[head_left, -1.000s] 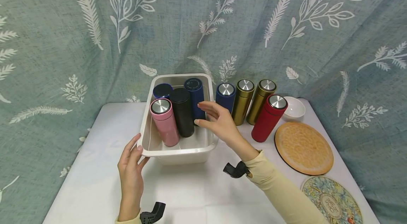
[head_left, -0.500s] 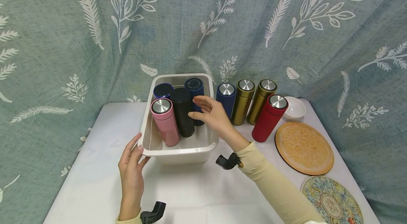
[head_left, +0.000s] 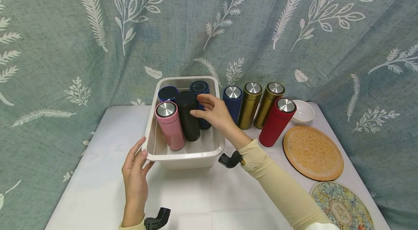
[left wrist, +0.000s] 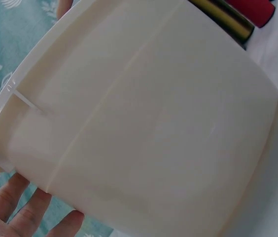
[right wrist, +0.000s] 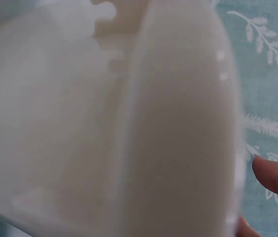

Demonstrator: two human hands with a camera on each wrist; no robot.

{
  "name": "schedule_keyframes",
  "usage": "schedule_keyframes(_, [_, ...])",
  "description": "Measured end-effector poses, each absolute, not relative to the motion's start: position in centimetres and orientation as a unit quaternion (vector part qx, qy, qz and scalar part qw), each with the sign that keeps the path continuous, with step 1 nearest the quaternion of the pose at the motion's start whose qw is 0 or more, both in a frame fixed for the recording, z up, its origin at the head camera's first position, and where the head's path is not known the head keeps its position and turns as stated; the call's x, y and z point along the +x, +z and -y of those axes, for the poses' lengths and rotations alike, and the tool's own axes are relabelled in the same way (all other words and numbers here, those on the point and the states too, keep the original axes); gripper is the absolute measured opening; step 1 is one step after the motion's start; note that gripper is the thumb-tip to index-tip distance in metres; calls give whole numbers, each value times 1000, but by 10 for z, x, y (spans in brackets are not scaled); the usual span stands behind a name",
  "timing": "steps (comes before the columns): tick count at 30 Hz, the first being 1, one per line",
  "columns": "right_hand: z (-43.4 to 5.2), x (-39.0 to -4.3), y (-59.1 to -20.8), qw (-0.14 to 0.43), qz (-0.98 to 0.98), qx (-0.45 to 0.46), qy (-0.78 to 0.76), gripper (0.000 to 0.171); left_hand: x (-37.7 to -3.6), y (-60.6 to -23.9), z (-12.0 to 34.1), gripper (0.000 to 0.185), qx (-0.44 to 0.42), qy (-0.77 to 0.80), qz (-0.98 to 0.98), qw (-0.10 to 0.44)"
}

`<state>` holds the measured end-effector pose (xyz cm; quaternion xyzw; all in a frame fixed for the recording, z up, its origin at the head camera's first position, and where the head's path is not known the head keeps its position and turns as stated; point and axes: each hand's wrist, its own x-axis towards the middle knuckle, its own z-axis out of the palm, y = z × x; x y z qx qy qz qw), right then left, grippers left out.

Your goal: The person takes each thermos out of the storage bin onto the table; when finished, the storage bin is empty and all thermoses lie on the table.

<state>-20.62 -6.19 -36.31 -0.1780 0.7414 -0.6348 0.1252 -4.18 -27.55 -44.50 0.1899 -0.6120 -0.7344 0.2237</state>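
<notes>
Left hand (head_left: 135,172) resting open-fingered against near-left corner of cream rectangular plastic bin (head_left: 183,155) on white worktop (head_left: 98,172). Inside bin: pink steel-lidded flask (head_left: 169,126), black cylindrical flask (head_left: 187,115), two navy flasks behind. Right hand (head_left: 212,114) reaching in, fingers loosely spread, touching black flask, not gripping it.

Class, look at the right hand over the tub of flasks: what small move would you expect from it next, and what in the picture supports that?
Probably it closes its fingers round the black flask. The right hand is open, its fingertips at that flask's upper side inside the white tub, not yet wrapped round it. The left hand rests on the tub's near corner, steadying it.
</notes>
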Motion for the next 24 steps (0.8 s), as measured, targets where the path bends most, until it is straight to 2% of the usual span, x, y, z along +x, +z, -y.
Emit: schedule_keyframes(24, [76,-215,-355,123,-769,-189,-598,72,-41,-446,276,40,188,-732,615,225])
